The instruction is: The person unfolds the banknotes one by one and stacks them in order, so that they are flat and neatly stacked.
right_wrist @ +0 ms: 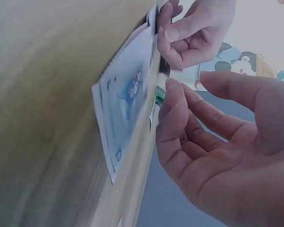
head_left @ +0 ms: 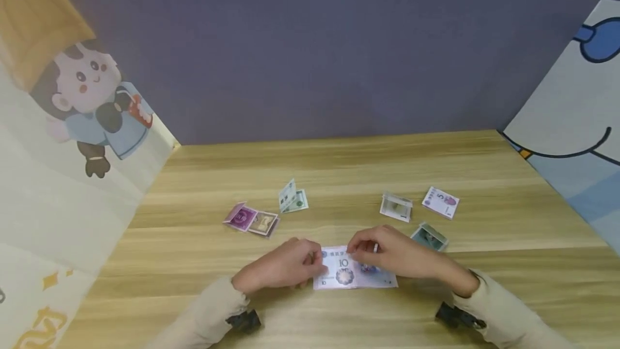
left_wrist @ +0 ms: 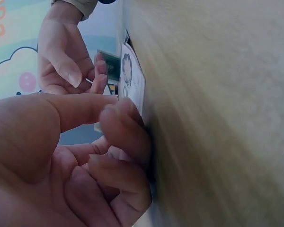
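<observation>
A pale purple play banknote (head_left: 345,276) marked 10 lies flat on the wooden table, in front of the person. At its left end, the left hand (head_left: 290,264) pinches the edge between thumb and fingers. Just above its upper edge hovers the right hand (head_left: 387,249), fingers bent loosely. In the right wrist view, a gap shows between the right thumb (right_wrist: 227,85) and fingertips, with nothing held there. That view also shows a second paper layer along the near edge of the banknote (right_wrist: 128,99). The left fingers hide part of the banknote in the left wrist view.
Left of centre lie folded purple and brown notes (head_left: 252,221) and a folded green note (head_left: 294,198). On the right are a folded 1 note (head_left: 396,208), a flat 5 note (head_left: 441,202) and a folded dark green note (head_left: 430,237). A dark panel (head_left: 310,58) stands behind the table.
</observation>
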A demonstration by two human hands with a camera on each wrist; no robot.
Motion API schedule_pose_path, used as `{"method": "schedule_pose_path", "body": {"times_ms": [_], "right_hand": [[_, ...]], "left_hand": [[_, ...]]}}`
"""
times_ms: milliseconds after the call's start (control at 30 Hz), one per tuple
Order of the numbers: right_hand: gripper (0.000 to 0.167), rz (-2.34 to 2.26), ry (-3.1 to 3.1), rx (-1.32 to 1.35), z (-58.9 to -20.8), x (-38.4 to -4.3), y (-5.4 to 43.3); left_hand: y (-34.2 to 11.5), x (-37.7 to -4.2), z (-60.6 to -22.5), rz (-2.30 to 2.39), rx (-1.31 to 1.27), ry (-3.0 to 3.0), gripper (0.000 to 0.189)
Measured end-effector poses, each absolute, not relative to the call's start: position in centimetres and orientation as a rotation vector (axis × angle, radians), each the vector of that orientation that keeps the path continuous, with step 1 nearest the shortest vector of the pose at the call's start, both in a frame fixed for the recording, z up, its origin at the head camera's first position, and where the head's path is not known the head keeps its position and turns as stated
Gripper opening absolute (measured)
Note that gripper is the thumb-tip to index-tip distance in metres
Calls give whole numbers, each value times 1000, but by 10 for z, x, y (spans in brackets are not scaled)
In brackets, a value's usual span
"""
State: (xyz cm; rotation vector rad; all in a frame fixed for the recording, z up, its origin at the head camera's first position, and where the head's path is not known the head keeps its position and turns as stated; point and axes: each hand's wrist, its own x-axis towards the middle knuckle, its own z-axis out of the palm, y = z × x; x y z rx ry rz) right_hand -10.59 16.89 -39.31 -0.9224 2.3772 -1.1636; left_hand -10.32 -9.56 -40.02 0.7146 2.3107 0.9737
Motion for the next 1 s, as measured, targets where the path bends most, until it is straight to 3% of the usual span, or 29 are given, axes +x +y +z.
{"method": "schedule_pose_path", "body": {"times_ms": [533,900,1000], "right_hand": [[15,-1143,2440,-937,-382,-112,168],[13,-1059,2467,-1054,-369,-118,136],[14,-1052,2465,-1092,-364,-123,123]], "left_hand": [[-117,-108,-383,1008,782,2540,15],[-146,-107,-380,1051,722,2835,10],[-162,-108,-372,1180,594,2859,11]]}}
